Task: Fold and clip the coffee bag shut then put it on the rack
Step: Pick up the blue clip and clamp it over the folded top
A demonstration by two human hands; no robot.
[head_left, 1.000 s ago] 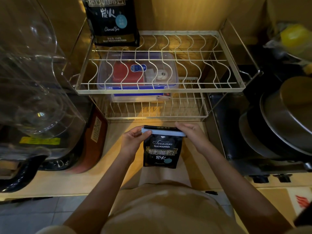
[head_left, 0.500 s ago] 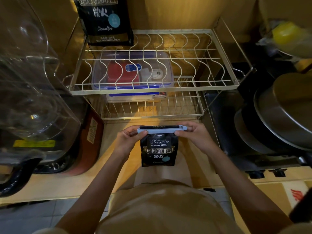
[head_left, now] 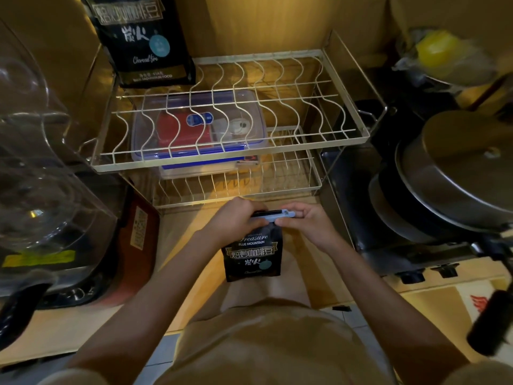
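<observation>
Both forearms are reaching forward over the table [head_left: 191, 276], converging on the top of the small black coffee bag [head_left: 253, 257], which is standing upright just in front of the wire rack [head_left: 233, 112]. The left hand [head_left: 236, 219] is curling over the folded top, grasping the left part of the pale blue clip [head_left: 273, 214], while the right hand [head_left: 306, 222] is pinching the clip's right end between thumb and fingers. A larger coffee bag [head_left: 144, 40] is sitting on the rack's far left corner.

Small black coffee bag [head_left: 253, 255]: glossy printed foil-like film. Pale blue clip [head_left: 273, 217] at its twelve o'clock: smooth plastic. Cream wire rack [head_left: 345, 79]: coated metal. Counter [head_left: 183, 237]: matt wood.
</observation>
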